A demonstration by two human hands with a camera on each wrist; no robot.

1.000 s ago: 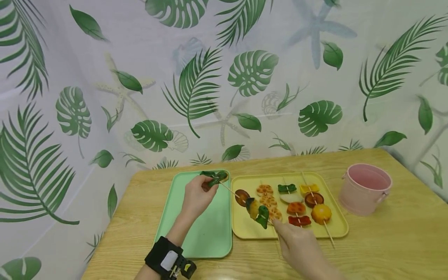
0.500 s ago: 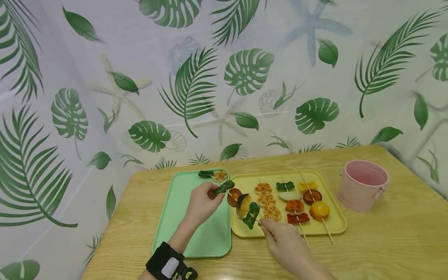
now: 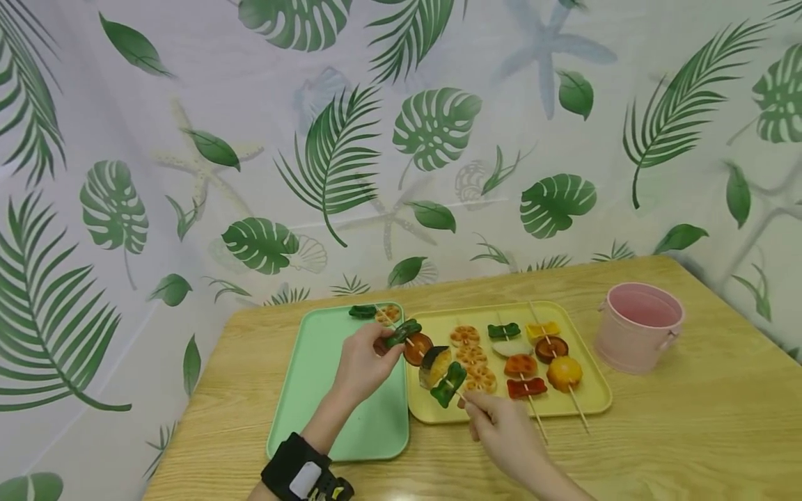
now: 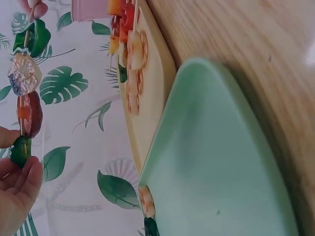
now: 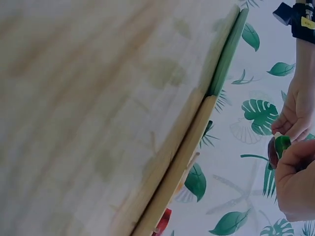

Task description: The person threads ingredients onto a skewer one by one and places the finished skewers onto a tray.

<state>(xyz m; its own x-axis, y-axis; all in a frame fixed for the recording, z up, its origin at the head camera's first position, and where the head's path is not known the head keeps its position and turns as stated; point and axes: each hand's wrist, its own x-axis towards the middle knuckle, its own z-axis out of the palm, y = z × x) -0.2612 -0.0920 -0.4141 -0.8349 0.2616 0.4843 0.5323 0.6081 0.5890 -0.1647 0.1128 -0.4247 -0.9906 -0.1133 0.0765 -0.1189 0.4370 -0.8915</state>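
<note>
A wooden skewer strung with toy food hangs raised between both hands, over where the two trays meet. In the head view my left hand (image 3: pixel 363 362) pinches a green pepper piece (image 3: pixel 404 333) near the skewer's far end, and the bare tip sticks out beyond it. Behind it sit a brown mushroom slice (image 3: pixel 418 349), a yellow piece with a dark edge (image 3: pixel 435 367) and another green pepper piece (image 3: pixel 449 385). The mushroom lies close against the pinched pepper. My right hand (image 3: pixel 504 424) grips the stick's near end. The right wrist view shows only part of the skewer.
A green tray (image 3: pixel 351 417) at left bears a green piece (image 3: pixel 361 312) and a lotus root slice (image 3: pixel 389 314) in its far right corner. The yellow tray (image 3: pixel 432 416) beside it holds several loaded skewers, some sticks overhanging its front. A pink bucket (image 3: pixel 638 337) stands at right.
The pinched green pepper has slid from the skewer's tip down towards the mushroom. My left hand has come nearer and slightly right; my right hand has shifted left.
</note>
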